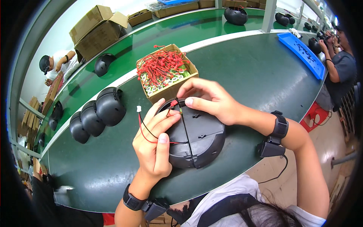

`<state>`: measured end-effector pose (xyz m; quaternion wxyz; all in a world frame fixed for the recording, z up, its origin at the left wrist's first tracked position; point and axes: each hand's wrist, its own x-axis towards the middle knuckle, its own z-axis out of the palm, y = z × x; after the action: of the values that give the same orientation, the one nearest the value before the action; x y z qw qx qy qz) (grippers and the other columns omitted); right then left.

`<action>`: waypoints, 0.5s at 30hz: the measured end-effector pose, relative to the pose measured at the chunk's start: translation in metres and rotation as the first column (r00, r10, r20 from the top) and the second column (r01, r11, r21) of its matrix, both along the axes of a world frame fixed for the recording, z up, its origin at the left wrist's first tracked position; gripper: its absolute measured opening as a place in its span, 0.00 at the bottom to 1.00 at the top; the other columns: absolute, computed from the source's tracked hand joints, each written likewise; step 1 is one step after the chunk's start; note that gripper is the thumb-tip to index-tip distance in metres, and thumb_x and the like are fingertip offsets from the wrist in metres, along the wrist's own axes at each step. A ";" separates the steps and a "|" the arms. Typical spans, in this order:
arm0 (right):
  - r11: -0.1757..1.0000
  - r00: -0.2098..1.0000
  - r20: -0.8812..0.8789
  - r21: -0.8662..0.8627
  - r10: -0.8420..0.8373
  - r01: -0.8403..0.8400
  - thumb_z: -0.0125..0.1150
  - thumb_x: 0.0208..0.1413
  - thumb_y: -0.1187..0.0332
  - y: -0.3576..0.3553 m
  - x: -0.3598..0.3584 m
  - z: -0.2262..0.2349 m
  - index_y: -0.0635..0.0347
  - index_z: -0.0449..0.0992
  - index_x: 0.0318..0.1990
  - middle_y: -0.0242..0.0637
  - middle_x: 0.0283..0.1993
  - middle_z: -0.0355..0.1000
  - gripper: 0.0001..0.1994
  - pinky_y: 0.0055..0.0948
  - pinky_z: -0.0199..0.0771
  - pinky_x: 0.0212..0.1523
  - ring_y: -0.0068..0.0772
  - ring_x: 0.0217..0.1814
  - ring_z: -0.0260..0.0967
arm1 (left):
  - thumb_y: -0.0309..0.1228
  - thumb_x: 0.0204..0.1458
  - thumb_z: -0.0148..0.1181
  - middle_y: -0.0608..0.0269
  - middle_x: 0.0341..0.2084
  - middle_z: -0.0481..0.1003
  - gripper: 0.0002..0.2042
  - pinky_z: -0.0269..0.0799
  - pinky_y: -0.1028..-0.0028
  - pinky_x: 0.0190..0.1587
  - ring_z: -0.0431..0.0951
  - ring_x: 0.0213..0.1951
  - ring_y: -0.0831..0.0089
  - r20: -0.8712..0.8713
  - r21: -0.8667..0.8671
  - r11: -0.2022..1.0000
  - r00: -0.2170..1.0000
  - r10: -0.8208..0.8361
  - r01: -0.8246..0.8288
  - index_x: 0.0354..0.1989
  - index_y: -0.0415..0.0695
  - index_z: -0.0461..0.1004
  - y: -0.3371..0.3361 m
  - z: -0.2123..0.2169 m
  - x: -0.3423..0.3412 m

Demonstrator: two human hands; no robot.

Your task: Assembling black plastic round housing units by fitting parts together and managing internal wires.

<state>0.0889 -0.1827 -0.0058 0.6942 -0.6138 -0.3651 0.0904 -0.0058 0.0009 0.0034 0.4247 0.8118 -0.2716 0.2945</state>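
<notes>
A round black plastic housing (202, 130), a dark seam running across it, is tilted over the green bench in front of me. My left hand (153, 142) is closed around its left side, its fingers reaching over the face. From beneath those fingers a red and black wire pair rises to a white plug (138, 108). Between both hands' fingertips, at the top of the seam, sits a small red connector (174, 103). My right hand (213, 100) bends over the upper rim, index finger and thumb curled closely at the connector's wire. The exact pinch is partly hidden.
A carton (172, 89) of green battery packs with red leads stands just beyond the housing. Several black shells (110, 106) lie at left. A blue tray (302, 55) of small black parts sits far right. Co-workers are at the right and far left; behind runs a green conveyor (196, 26).
</notes>
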 end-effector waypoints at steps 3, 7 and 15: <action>0.998 0.986 -0.156 -0.020 0.052 -0.056 0.61 0.56 0.66 0.000 -0.002 -0.001 0.64 0.71 0.45 0.32 0.43 0.71 0.13 0.26 0.71 0.45 0.21 0.40 0.70 | 0.25 0.52 0.42 0.46 0.39 0.77 0.16 0.62 0.56 0.59 0.71 0.54 0.43 -0.017 -0.016 1.000 1.000 -0.017 0.017 0.41 0.32 0.77 0.001 -0.001 0.001; 0.994 0.995 -0.064 0.074 0.082 -0.077 0.59 0.57 0.68 0.003 0.000 -0.005 0.65 0.74 0.44 0.33 0.41 0.73 0.11 0.23 0.70 0.47 0.18 0.42 0.69 | 0.27 0.53 0.41 0.45 0.39 0.77 0.17 0.62 0.56 0.58 0.71 0.54 0.43 -0.029 0.008 0.999 0.999 -0.037 0.037 0.40 0.32 0.77 0.003 0.000 0.001; 0.987 0.980 -0.125 -0.037 0.152 -0.158 0.51 0.59 0.67 -0.001 -0.001 -0.004 0.67 0.70 0.51 0.43 0.53 0.70 0.16 0.32 0.62 0.61 0.30 0.57 0.66 | 0.30 0.54 0.40 0.46 0.39 0.77 0.18 0.62 0.57 0.58 0.71 0.54 0.44 -0.066 -0.052 0.993 0.992 -0.107 0.103 0.39 0.32 0.77 0.004 -0.001 0.003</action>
<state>0.0876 -0.1841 -0.0095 0.6913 -0.5929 -0.3666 0.1902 -0.0031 0.0050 0.0027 0.4683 0.7955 -0.2920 0.2502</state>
